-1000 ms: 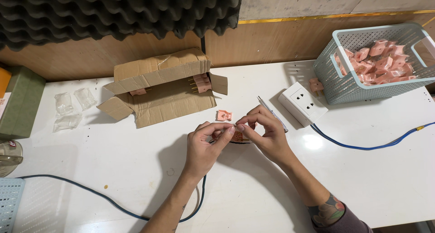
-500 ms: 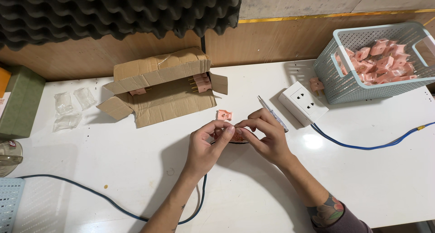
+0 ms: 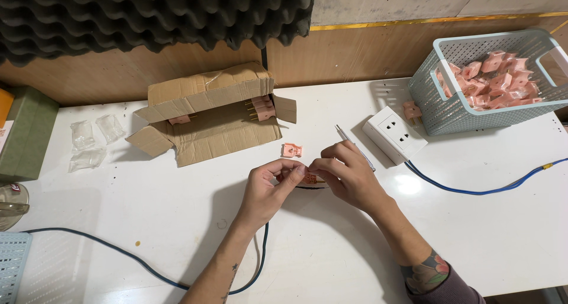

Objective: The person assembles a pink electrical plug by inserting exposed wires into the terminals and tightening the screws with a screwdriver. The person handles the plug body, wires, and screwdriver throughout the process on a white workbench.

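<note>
My left hand (image 3: 269, 191) and my right hand (image 3: 346, 177) meet at the middle of the white table (image 3: 177, 221), fingertips pinched together on a small pink plug part (image 3: 309, 178) at the end of a dark blue cable (image 3: 260, 256). The part is mostly hidden by my fingers. Just beyond my hands lies a loose pink plug piece (image 3: 291, 150). A thin screwdriver (image 3: 354, 145) lies by my right hand's knuckles.
An open cardboard box (image 3: 207, 115) with pink plugs sits behind. A white power strip (image 3: 394, 134) with a blue cord (image 3: 473, 188) lies right, near a light blue basket (image 3: 449, 112) of pink parts. Small plastic bags (image 3: 89, 141) lie far left.
My hands have stayed in place over the table's middle; the fingers have shifted slightly around the pink part.
</note>
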